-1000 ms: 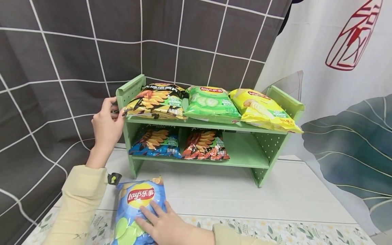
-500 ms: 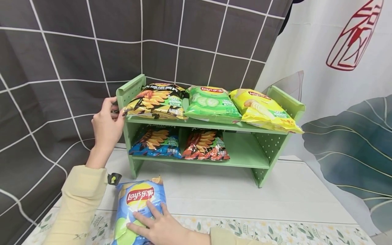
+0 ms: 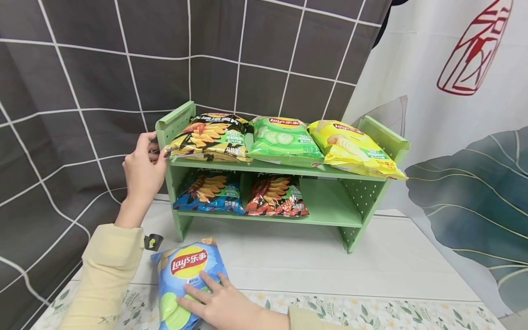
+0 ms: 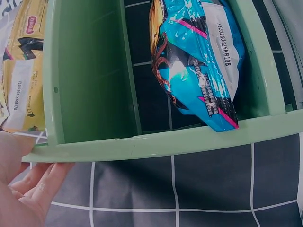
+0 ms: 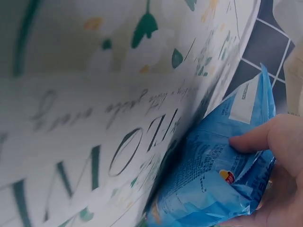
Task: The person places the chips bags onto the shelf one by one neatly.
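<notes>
My left hand [image 3: 142, 172] grips the upper left end panel of a green two-tier shelf [image 3: 330, 199]. In the left wrist view, the thumb and fingers lie on opposite sides of that panel's edge [image 4: 142, 147]. Below the shelf, my right hand [image 3: 231, 305] holds a blue Lay's chip bag [image 3: 181, 282] with lime pictures, fingers spread across its front. The right wrist view has the thumb on the back of the bag [image 5: 203, 170]. The bag leans left at its top and stands close to the flowered cloth; its lower end is cut off in the head view.
Black-gold [image 3: 210, 137], green [image 3: 284, 140] and yellow [image 3: 354, 146] chip bags lie on the top tier. Dark blue [image 3: 212, 192] and red [image 3: 276, 195] ones occupy the lower tier. A dark checked curtain [image 3: 99, 82] hangs behind and left. The white tabletop [image 3: 330, 270] extends in front.
The blue Lay's bag has turned slightly, its top tipping left and its lower part shifting right. My right hand has shifted a little with it. My left hand stays on the shelf.
</notes>
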Demonstrator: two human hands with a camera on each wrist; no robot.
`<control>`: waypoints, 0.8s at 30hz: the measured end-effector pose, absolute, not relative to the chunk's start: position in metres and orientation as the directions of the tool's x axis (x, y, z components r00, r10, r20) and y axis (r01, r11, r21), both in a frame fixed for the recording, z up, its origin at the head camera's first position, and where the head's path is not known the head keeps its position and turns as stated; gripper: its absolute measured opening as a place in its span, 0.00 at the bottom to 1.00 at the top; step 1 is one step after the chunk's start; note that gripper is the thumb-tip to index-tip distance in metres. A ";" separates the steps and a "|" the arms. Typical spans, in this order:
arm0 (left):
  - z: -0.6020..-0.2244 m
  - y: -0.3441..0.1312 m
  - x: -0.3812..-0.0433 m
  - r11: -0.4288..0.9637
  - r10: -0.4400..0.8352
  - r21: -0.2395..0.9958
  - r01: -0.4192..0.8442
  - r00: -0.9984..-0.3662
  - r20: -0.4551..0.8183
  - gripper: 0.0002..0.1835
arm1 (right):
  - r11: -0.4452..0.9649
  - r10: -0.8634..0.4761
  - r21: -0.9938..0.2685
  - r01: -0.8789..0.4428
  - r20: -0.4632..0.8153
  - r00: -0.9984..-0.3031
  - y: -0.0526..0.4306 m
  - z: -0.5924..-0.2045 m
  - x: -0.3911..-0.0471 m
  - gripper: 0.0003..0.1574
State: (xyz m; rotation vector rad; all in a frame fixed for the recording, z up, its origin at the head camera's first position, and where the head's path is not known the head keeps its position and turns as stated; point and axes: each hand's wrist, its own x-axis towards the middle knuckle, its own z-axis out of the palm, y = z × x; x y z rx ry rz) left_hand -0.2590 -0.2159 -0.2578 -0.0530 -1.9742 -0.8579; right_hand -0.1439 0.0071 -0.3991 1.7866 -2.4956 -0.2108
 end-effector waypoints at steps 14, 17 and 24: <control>-0.259 -0.216 -0.259 0.753 -0.300 0.545 0.369 -0.545 0.783 0.19 | 0.336 -0.932 0.184 -0.924 0.204 -0.299 0.033 -0.391 -0.142 0.39; -0.259 -0.216 -0.259 0.753 -0.301 0.545 0.369 -0.544 0.783 0.19 | 0.336 -0.923 0.168 -0.927 0.253 -0.289 0.039 -0.390 -0.142 0.39; -0.259 -0.216 -0.259 0.752 -0.301 0.549 0.365 -0.550 0.779 0.19 | 0.309 -0.914 0.169 -0.936 0.326 -0.243 0.052 -0.389 -0.142 0.38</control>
